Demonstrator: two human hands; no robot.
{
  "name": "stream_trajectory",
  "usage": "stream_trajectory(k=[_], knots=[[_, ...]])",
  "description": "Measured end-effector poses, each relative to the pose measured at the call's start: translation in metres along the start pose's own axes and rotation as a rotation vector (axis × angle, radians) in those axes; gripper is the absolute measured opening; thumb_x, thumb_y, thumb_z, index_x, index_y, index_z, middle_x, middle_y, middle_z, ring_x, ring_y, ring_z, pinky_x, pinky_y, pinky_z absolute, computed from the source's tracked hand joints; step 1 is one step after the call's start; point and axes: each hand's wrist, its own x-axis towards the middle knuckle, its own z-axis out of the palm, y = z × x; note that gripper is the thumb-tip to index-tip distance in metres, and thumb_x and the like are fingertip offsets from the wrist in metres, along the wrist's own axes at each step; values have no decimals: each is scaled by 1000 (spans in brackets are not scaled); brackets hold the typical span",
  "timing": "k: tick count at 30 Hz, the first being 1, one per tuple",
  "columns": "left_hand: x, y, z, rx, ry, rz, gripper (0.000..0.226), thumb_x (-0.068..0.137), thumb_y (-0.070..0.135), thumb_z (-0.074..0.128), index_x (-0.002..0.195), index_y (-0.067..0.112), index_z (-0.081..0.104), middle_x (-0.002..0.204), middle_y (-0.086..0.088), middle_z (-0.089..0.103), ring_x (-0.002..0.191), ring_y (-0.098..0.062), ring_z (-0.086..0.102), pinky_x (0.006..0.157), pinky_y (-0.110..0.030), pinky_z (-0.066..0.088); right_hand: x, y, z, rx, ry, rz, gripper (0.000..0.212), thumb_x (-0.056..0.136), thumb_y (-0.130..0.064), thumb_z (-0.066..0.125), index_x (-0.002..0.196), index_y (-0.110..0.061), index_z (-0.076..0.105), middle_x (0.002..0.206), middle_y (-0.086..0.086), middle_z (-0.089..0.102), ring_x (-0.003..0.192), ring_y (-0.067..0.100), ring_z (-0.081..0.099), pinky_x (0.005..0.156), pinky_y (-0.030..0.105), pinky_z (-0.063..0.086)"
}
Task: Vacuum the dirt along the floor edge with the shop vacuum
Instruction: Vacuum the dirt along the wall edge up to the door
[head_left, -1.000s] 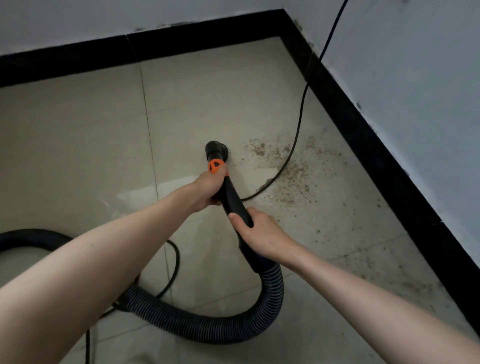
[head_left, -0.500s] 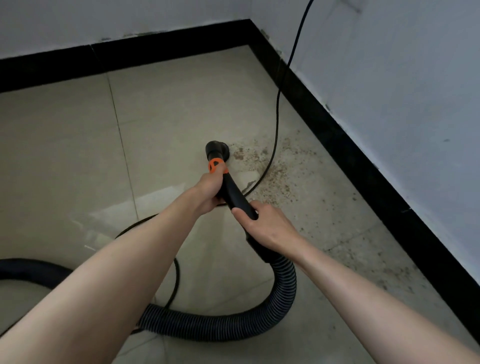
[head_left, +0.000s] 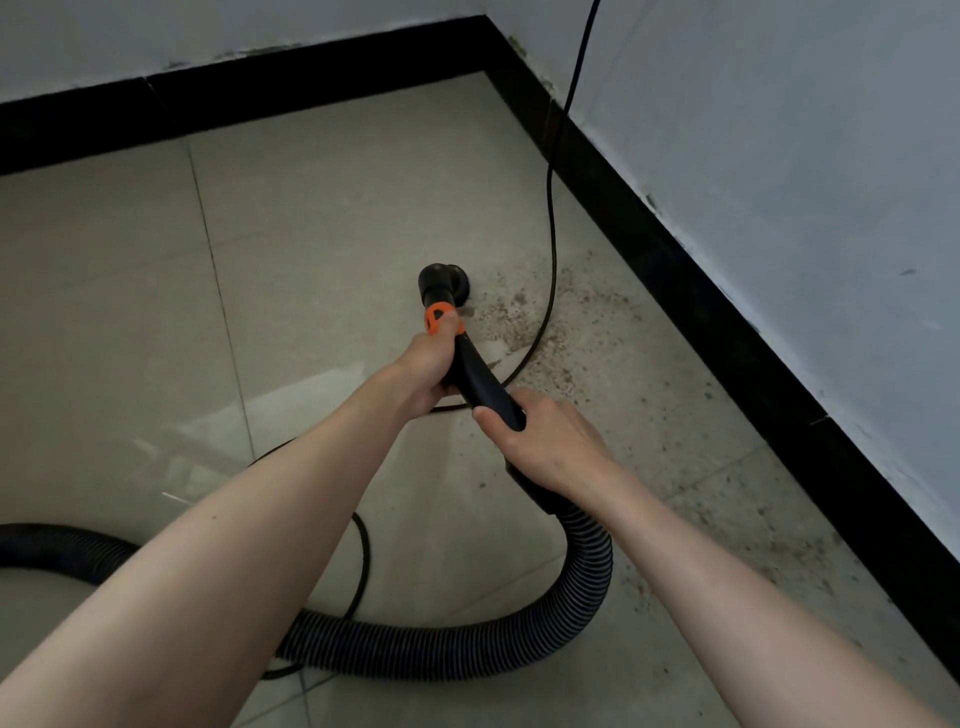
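Black nozzle (head_left: 441, 280) with orange collar (head_left: 439, 318), ribbed hose (head_left: 519, 644), brown dirt (head_left: 524, 322) beside

Both arms are stretched out forward and down, bare forearms converging toward the middle. Left hand (head_left: 428, 366) is the further one, fingers curled tight around the wand (head_left: 480, 382) just below its orange collar, wrist pretty much straight. Right hand (head_left: 545, 444) sits closer in, wrapped over the same wand lower down, thumb laid along the near side, knuckles up. The two hands are close but not touching.
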Motion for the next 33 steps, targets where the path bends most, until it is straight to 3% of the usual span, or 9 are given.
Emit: stream_trajectory(k=[12,17,21,27,33], knots=[[28,20,39,76,-70,20,44,100,38,40,122,1,43,89,-6,53,77,-18,54,61,-27,46,21,18,-18,130,58,78,39,91,-61,42,91,-24,54,81,1,63,79,25,63,64,33,46],[40,24,60,120,-93,34,40,100,41,40,113,3,45,88,-5,53,77,-17,54,61,-26,47,29,33,-25,169,94,104,35,92,-61,43,76,-30,45,75,-1,60,72,22,61,58,31,41],[50,28,75,164,-112,48,42,99,43,39,110,4,47,86,-5,53,75,-17,54,62,-27,46,36,41,-25,197,142,124,37,91,-64,40,83,-28,48,80,1,63,75,25,64,61,33,46],[68,28,98,245,-143,73,49,98,47,39,116,2,48,90,-5,54,80,-18,55,78,-31,46,47,55,-22,238,217,179,39,92,-62,40,89,-25,50,80,1,63,76,24,62,62,31,43],[72,33,116,169,-245,23,44,96,47,46,107,4,50,84,-3,53,74,-15,53,63,-24,46,55,64,-20,290,294,213,42,93,-59,40,97,-20,54,81,3,61,77,25,60,64,34,45]])
